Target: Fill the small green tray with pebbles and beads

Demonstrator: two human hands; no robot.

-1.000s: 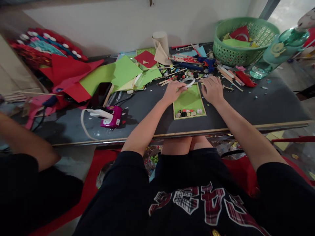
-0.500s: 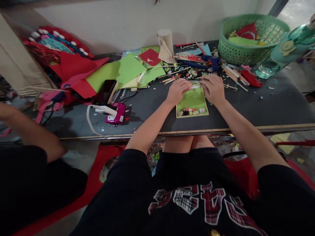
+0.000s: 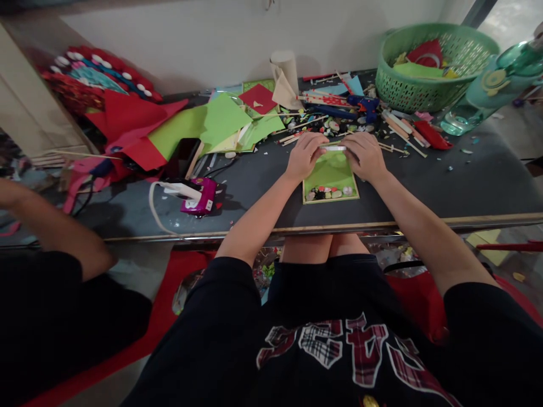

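A small green board (image 3: 328, 174) with a pale raised border lies on the dark table in front of me. Several pebbles (image 3: 326, 193) in black, white and reddish tones sit in a row along its near edge. Across its far end runs a short white strip (image 3: 335, 148), its ends covered by fingers. My left hand (image 3: 308, 154) is closed on the strip's left end, at the board's far left corner. On the opposite side, my right hand (image 3: 365, 155) closes on the right end. Both hands hide the board's far corners.
Behind the board lie loose pebbles, sticks and a blue glue gun (image 3: 365, 107). A green basket (image 3: 428, 85) and a bottle (image 3: 479, 93) stand at right. Left are coloured sheets (image 3: 224, 121), a phone (image 3: 183, 158) and a purple power socket (image 3: 201, 198). Another person's arm (image 3: 55, 220) is at far left.
The white strip, curved before, now looks straight and level between my hands. My fingers have shifted slightly around it. The board and pebbles are almost where they were.
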